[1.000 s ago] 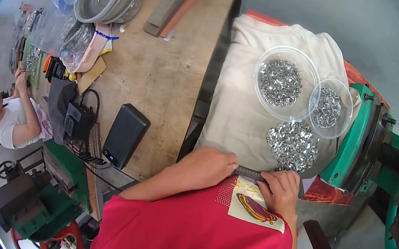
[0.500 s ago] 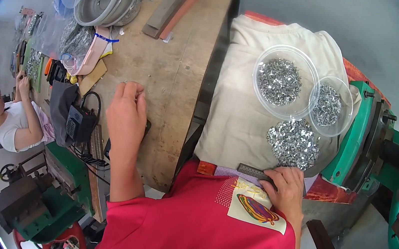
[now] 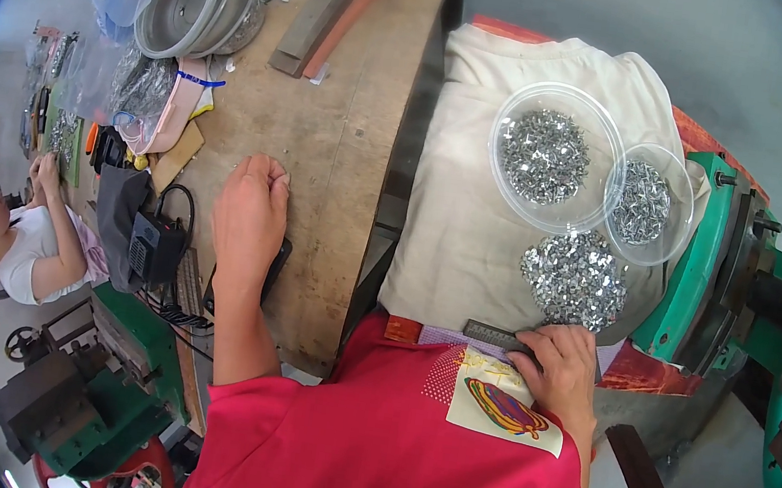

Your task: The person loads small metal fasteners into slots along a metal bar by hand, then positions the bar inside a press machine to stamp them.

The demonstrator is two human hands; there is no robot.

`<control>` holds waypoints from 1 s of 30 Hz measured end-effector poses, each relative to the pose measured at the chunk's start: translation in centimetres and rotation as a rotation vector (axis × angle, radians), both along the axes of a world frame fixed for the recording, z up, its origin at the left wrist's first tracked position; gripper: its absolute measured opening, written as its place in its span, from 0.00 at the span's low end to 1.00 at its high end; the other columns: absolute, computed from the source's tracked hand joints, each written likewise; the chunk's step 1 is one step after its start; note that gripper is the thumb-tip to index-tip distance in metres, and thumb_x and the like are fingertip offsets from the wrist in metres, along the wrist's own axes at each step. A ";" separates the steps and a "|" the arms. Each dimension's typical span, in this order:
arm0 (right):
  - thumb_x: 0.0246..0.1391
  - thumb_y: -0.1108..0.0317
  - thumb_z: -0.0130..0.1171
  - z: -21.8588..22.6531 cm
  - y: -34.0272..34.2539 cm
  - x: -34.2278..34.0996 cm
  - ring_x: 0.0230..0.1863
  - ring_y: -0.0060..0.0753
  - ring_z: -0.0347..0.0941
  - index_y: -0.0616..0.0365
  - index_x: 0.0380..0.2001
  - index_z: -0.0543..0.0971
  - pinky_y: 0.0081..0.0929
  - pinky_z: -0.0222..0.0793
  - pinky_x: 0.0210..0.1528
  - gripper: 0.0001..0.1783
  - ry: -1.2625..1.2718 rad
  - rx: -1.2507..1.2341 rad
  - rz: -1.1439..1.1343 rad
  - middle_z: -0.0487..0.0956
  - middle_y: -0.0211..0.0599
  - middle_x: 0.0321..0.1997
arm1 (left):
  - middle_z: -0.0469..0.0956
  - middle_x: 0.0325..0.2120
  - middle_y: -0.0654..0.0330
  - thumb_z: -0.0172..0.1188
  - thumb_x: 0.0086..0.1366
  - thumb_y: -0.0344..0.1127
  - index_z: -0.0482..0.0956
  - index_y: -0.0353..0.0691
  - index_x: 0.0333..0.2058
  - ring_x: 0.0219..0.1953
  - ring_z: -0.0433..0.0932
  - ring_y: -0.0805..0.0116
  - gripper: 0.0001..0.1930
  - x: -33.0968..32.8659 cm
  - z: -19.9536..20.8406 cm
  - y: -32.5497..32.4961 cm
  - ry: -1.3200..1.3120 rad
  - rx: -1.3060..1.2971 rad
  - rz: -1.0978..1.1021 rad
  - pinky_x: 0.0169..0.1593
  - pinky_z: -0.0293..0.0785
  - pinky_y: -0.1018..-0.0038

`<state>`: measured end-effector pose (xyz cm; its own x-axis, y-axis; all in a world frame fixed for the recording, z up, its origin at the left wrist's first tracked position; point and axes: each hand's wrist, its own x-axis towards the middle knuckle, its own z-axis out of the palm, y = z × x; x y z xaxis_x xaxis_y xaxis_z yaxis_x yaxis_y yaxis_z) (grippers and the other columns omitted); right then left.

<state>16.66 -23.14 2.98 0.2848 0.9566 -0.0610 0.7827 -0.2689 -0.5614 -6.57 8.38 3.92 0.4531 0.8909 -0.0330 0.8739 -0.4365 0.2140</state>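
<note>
My left hand [image 3: 253, 201] is above the wooden bench, its fingers curled together. Anything in its fingertips is too small to make out. At the near edge of the cloth, my right hand [image 3: 561, 365] grips the end of a dark, narrow metal block [image 3: 493, 333] with a row of small marks or notches along it. Just beyond that hand lies a loose heap of small shiny metal pieces [image 3: 574, 278] on the beige cloth [image 3: 452, 193]. Behind the heap stand a large clear round tub [image 3: 497, 149] and a smaller clear tub [image 3: 681, 218], both with small metal pieces inside.
A green metal machine [image 3: 688, 273] borders the cloth on the right. On the bench [image 3: 336, 138] are a grey bar [image 3: 314, 22], an orange strip [image 3: 349, 21], stacked tubs [image 3: 181, 4], a pink pouch [image 3: 176, 112] and a black corded box [image 3: 157, 246]. A co-worker [image 3: 35, 247] sits far left.
The view has shifted slightly. My left hand has turned a little, with its fingers more curled. My right hand and the metal block stay in place.
</note>
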 end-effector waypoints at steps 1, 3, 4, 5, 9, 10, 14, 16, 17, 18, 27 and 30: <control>0.38 0.66 0.75 0.0 0.0 0.0 0.39 0.38 0.74 0.53 0.34 0.83 0.36 0.64 0.46 0.16 0.000 0.002 -0.002 0.77 0.31 0.34 | 0.79 0.30 0.49 0.59 0.64 0.31 0.76 0.34 0.35 0.32 0.79 0.48 0.06 0.1 -0.1 0.0 0.016 0.007 0.004 0.37 0.73 0.59; 0.38 0.66 0.75 -0.1 -0.1 0.0 0.39 0.38 0.74 0.53 0.34 0.83 0.36 0.64 0.46 0.16 0.002 0.002 -0.004 0.77 0.31 0.34 | 0.79 0.30 0.49 0.59 0.64 0.32 0.76 0.35 0.35 0.32 0.79 0.47 0.06 0.3 -0.2 -0.3 0.037 0.017 0.010 0.36 0.73 0.58; 0.38 0.66 0.75 -0.1 -0.1 0.0 0.39 0.38 0.74 0.53 0.34 0.83 0.36 0.64 0.46 0.16 0.002 0.001 -0.006 0.77 0.31 0.34 | 0.79 0.31 0.49 0.59 0.63 0.31 0.75 0.35 0.34 0.34 0.79 0.45 0.06 0.5 -0.2 -0.4 0.050 0.026 0.012 0.37 0.73 0.56; 0.38 0.66 0.75 -0.1 -0.1 0.0 0.39 0.38 0.74 0.53 0.34 0.83 0.36 0.64 0.46 0.16 0.004 0.002 -0.005 0.77 0.31 0.34 | 0.79 0.32 0.48 0.59 0.62 0.30 0.74 0.36 0.33 0.35 0.78 0.43 0.05 0.5 -0.2 -0.5 0.063 0.035 0.015 0.37 0.73 0.53; 0.38 0.66 0.75 0.0 -0.2 0.1 0.39 0.37 0.74 0.53 0.34 0.83 0.36 0.65 0.46 0.16 0.009 0.009 0.002 0.77 0.31 0.34 | 0.79 0.32 0.47 0.59 0.62 0.31 0.74 0.35 0.34 0.33 0.78 0.43 0.06 0.7 -0.1 -0.6 0.076 0.040 0.022 0.36 0.73 0.55; 0.38 0.66 0.75 0.0 -0.2 0.2 0.38 0.37 0.74 0.53 0.34 0.83 0.36 0.65 0.46 0.16 0.008 0.007 -0.006 0.77 0.31 0.34 | 0.79 0.31 0.49 0.58 0.62 0.29 0.74 0.35 0.34 0.31 0.79 0.49 0.05 1.1 0.5 -0.8 0.016 -0.030 0.091 0.35 0.75 0.59; 0.34 0.66 0.76 0.6 -0.1 0.3 0.38 0.42 0.74 0.55 0.33 0.84 0.36 0.66 0.43 0.18 0.024 0.010 -0.034 0.79 0.34 0.34 | 0.79 0.28 0.59 0.56 0.66 0.25 0.73 0.36 0.36 0.28 0.79 0.70 0.02 -0.1 -0.2 -0.8 -0.731 -0.385 0.177 0.33 0.76 0.74; 0.38 0.66 0.75 0.7 0.1 0.8 0.38 0.37 0.75 0.54 0.35 0.84 0.35 0.67 0.44 0.16 0.074 0.069 -0.041 0.79 0.31 0.33 | 0.77 0.28 0.63 0.54 0.68 0.24 0.71 0.38 0.37 0.29 0.76 0.78 0.02 2.0 1.6 -2.3 -0.765 -0.536 0.137 0.34 0.75 0.80; 0.38 0.67 0.75 0.8 0.0 1.2 0.36 0.36 0.76 0.54 0.34 0.85 0.34 0.68 0.42 0.15 0.078 0.102 -0.060 0.79 0.31 0.33 | 0.77 0.28 0.64 0.54 0.68 0.24 0.71 0.38 0.38 0.28 0.76 0.79 0.03 3.0 2.0 -3.3 -0.831 -0.679 0.065 0.34 0.75 0.80; 0.38 0.67 0.75 0.8 0.0 1.2 0.36 0.36 0.76 0.54 0.34 0.85 0.34 0.68 0.42 0.15 0.064 0.084 -0.079 0.79 0.31 0.33 | 0.76 0.28 0.64 0.54 0.68 0.23 0.71 0.38 0.38 0.28 0.76 0.79 0.03 3.8 2.2 -4.4 -0.896 -0.820 -0.004 0.34 0.74 0.80; 0.43 0.76 0.72 0.5 0.7 0.1 0.35 0.35 0.77 0.57 0.32 0.85 0.29 0.69 0.39 0.10 0.311 0.251 -0.386 0.81 0.35 0.33 | 0.78 0.28 0.64 0.57 0.64 0.23 0.70 0.36 0.37 0.30 0.79 0.77 0.06 11.0 -2.8 -12.8 -0.741 -1.625 -0.165 0.36 0.76 0.78; 0.43 0.80 0.70 0.0 0.1 -0.2 0.36 0.37 0.77 0.59 0.33 0.85 0.29 0.70 0.40 0.10 0.309 0.258 -0.478 0.81 0.38 0.33 | 0.78 0.28 0.62 0.56 0.64 0.23 0.70 0.35 0.37 0.29 0.78 0.76 0.04 12.2 -3.9 -13.8 -0.729 -1.535 -0.403 0.34 0.77 0.76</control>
<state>16.51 -23.01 2.95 0.6911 0.7228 0.0066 0.4000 -0.3748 -0.8364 5.66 -5.45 -0.02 0.9241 0.0865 -0.3722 0.3160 0.3744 0.8717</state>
